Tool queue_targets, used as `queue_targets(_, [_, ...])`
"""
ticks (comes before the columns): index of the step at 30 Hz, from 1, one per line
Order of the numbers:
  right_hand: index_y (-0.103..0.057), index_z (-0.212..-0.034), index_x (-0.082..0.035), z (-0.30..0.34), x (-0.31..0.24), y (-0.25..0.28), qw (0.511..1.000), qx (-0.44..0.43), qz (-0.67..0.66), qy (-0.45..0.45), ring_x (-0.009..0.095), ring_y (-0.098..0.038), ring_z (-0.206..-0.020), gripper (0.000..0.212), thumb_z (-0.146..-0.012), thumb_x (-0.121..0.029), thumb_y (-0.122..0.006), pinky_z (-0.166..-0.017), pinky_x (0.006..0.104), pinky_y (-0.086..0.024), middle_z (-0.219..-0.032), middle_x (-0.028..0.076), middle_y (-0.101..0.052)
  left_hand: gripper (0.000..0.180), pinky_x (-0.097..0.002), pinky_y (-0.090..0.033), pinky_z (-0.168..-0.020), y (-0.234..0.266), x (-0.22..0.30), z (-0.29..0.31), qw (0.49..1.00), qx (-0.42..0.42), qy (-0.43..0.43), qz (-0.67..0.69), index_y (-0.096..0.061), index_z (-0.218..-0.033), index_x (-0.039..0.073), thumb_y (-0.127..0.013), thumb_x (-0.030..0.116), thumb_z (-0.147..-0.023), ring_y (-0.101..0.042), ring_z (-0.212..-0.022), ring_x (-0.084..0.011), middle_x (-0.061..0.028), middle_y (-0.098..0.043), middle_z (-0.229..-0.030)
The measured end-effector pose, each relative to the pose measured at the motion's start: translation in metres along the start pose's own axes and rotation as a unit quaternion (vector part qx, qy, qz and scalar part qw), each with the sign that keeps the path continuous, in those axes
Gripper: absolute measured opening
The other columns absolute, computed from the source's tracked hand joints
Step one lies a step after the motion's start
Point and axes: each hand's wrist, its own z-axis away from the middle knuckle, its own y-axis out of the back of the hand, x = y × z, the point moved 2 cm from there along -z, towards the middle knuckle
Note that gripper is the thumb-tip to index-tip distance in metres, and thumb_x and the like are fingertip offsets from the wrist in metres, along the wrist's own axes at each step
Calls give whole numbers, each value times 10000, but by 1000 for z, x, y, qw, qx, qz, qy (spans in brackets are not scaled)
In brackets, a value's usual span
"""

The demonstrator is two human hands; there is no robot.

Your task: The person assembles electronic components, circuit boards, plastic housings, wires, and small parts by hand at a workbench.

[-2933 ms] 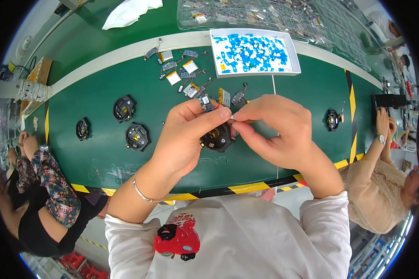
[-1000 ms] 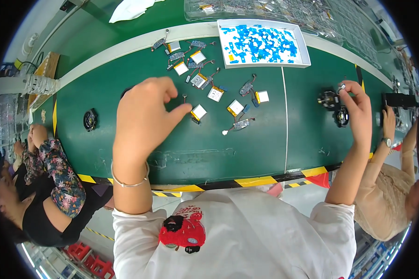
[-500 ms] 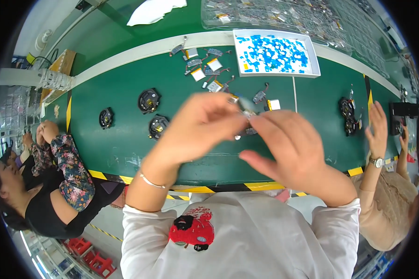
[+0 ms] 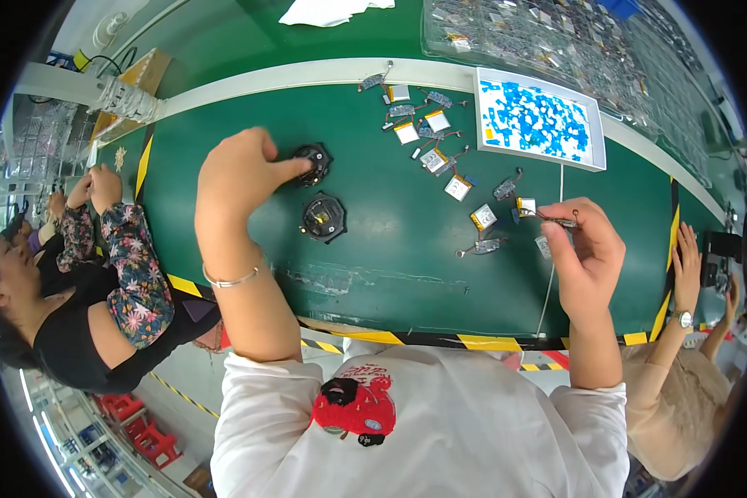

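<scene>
- Being pinched between the closed thumb and fingertips of the right hand [image 4: 588, 253], a small board [image 4: 566, 222] with wires is held over the desk [image 4: 407, 299], toward its right edge.
- Just below that thumb, a grey piece [image 4: 543, 246] is seen; whether it is joined to the board cannot be told.
- By the left hand [image 4: 236, 178], the upper case [image 4: 317, 164], black and round, is met with an outstretched thumb, the fingers being curled back; whether the case is gripped cannot be told.
- Nearer the desk's front edge, the lower case [image 4: 324, 217] is laid just beside it.
- Flat batteries [image 4: 458, 187] and wired boards [image 4: 505, 187] are scattered from the far edge toward the right hand.
- On some batteries dark print is borne, too small to be read.
- At the far right of the desk, blue and white pieces [image 4: 539, 120] are spread inside a white box [image 4: 599, 145].
- Along the front edge, striped tape [image 4: 490, 342] is stuck.
- On the white shirt [image 4: 473, 415], red lettering is set above a red patch [image 4: 357, 411].
</scene>
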Motion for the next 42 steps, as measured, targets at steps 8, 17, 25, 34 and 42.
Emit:
queue_targets(8, [-562,-891,14,2,-4,1,996,42,51,-56,127,-578,-687,79,-818,36,-540,-620,220,-460,-817,78,-603,254,-290,-411,-517,-24,23,-4,974,-145,-59,164,-529,-705,7,-756,68,-608,-507,-568,-177,-70,-523,-617])
queue_targets(17, [-581,-933,36,3,-4,2,998,16,-20,-59,125,-609,-757,127,-807,53,-576,-651,215,-478,-906,72,-607,179,-250,-459,-730,-51,113,34,660,-182,-169,709,-447,-826,55,-491,-109,-768,-572,-838,-127,-81,-586,-924])
queue_targets(25, [-530,-862,37,4,-7,0,997,9,-38,-60,115,-584,-727,115,-777,69,-600,-635,213,-460,-853,64,-586,148,-199,-511,-614,-63,142,66,660,-282,-60,694,-485,-934,5,-520,-71,-811,-612,-734,-98,-103,-628,-882])
queue_targets(34, [-527,-772,33,1,-6,-8,999,29,10,32,133,-513,-721,148,-664,83,-615,-661,229,-416,-796,80,-549,201,-178,-431,-582,-66,144,71,710,-178,-152,665,-644,-947,-12,-559,-79,-778,-540,-665,-53,-28,-577,-843])
queue_targets(42, [-522,-776,29,2,-3,-17,999,44,11,28,127,-509,-746,148,-665,74,-609,-666,227,-423,-846,86,-527,225,-219,-385,-514,-60,148,79,775,-127,-211,582,-636,-961,-3,-554,-53,-757,-514,-640,-91,-66,-567,-833])
